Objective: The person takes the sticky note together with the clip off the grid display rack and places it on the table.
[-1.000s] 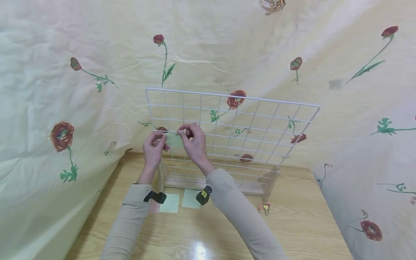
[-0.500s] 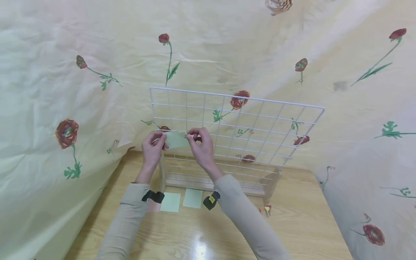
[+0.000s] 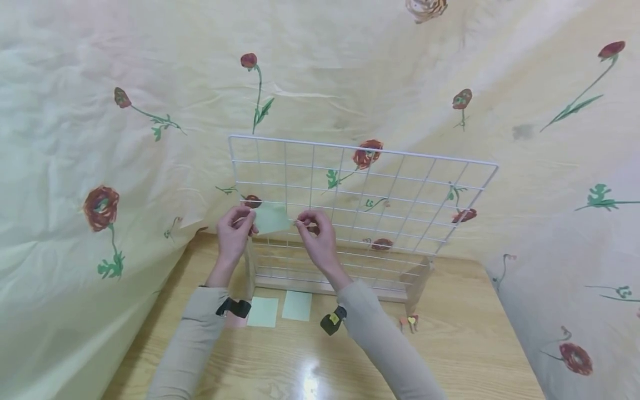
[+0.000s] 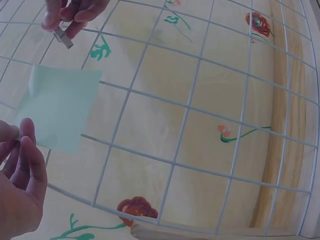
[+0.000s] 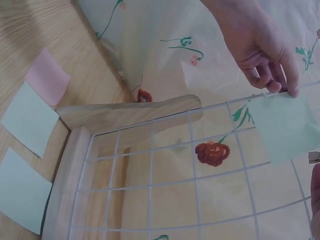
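My left hand (image 3: 234,232) pinches one edge of a pale green paper square (image 3: 271,218) in front of the white wire grid (image 3: 350,205), near its left side. Just right of the paper, my right hand (image 3: 318,238) holds a small clip (image 4: 62,38) between thumb and fingers. In the left wrist view the clip's tip stands apart from the paper. The right wrist view shows the left hand (image 5: 265,55) at the paper's edge, with the clip (image 5: 314,157) and part of the right hand (image 5: 316,197) at the frame's border.
Two pale green squares (image 3: 262,311) and a pink one (image 3: 236,319) lie on the wooden table (image 3: 280,361) before the grid's wooden base (image 3: 330,287). Several small clips with coloured tops (image 3: 411,323) lie to the right. Flower-patterned cloth (image 3: 165,55) hangs behind.
My right hand has moved right and slightly down, off the paper's right side to a spot beside it. My left hand keeps hold of the paper at nearly the same place.
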`<control>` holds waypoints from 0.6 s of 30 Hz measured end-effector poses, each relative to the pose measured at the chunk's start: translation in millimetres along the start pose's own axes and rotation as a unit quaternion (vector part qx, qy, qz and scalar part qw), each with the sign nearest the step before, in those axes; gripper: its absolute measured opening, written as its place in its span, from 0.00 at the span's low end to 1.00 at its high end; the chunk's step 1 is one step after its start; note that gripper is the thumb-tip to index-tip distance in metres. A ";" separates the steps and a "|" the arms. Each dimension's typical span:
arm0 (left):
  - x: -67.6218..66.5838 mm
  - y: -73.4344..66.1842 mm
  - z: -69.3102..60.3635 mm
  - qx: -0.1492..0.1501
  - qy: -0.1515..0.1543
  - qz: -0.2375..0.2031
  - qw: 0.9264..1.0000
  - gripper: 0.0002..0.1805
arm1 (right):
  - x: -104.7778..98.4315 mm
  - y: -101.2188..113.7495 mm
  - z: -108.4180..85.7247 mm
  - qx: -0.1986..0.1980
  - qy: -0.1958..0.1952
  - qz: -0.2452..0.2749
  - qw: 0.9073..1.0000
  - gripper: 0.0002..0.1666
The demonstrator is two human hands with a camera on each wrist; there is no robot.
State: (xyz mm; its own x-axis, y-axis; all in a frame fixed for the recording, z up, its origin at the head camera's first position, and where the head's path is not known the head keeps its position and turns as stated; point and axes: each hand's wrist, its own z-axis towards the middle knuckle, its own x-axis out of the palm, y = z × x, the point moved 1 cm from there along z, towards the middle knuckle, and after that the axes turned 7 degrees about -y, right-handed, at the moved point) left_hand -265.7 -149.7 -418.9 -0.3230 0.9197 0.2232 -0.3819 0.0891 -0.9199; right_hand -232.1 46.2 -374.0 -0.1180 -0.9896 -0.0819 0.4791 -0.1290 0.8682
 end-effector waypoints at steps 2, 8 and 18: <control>0.5 0.5 -0.7 -0.002 0.002 0.001 1.000 0.08 | -1.6 -2.8 -2.1 0.003 -0.001 0.004 1.000 0.08; 0.1 3.6 -7.7 0.007 0.008 -0.002 1.000 0.08 | -7.8 -12.5 -9.1 0.022 0.005 -0.002 1.000 0.09; 4.0 10.1 -25.2 -0.039 0.019 0.002 0.999 0.07 | -25.4 -30.5 -23.5 0.051 0.015 -0.006 0.999 0.10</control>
State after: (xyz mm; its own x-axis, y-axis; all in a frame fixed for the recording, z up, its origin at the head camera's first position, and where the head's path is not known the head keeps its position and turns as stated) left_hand -249.0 -135.5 -435.4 -0.2906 0.9341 0.2076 -0.3118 0.1127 -0.9435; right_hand -223.2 73.8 -409.9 -0.0963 -0.9898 -0.1051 0.3875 -0.1345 0.9120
